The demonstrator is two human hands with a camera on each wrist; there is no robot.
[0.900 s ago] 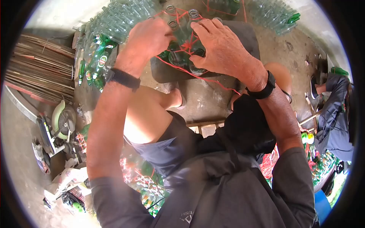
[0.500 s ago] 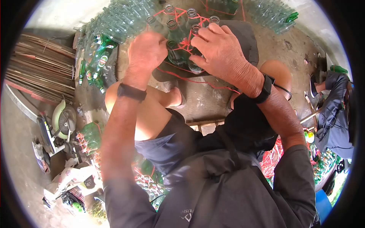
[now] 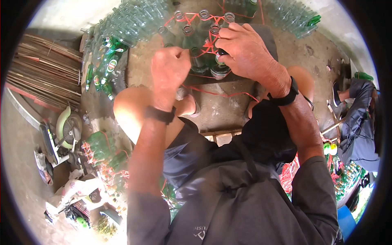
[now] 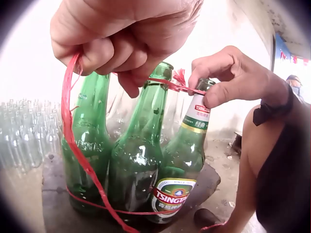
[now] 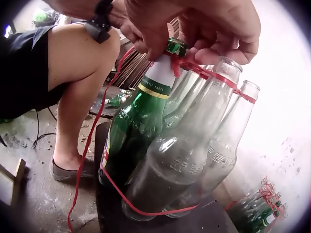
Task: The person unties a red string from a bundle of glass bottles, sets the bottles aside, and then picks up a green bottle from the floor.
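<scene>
A bundle of glass bottles stands on a dark stool, their necks laced together with red string. My left hand (image 3: 170, 67) is curled tightly around the red string (image 4: 87, 167), which hangs down from the fist in a long loop. The fist is at the near left side of the bundle, above a plain green bottle (image 4: 138, 145). My right hand (image 4: 238, 80) grips the neck of the labelled green beer bottle (image 4: 177, 170), thumb on the near side, at the string around it. Clear bottles (image 5: 184, 160) stand beside it, and a second band of string circles the bundle low down.
The dark stool top (image 3: 267, 45) carries the bundle between the person's knees. Rows of clear bottles (image 3: 130, 22) line the wall at the back left, with green bottles (image 3: 110, 65) lying nearby. Long rods (image 3: 45, 73) are stacked at far left. Another person's legs (image 3: 359, 126) show at right.
My left hand has drawn the string back toward the body and slightly right, away from the bundle. My right hand has shifted a little right and now grips the labelled bottle's neck.
</scene>
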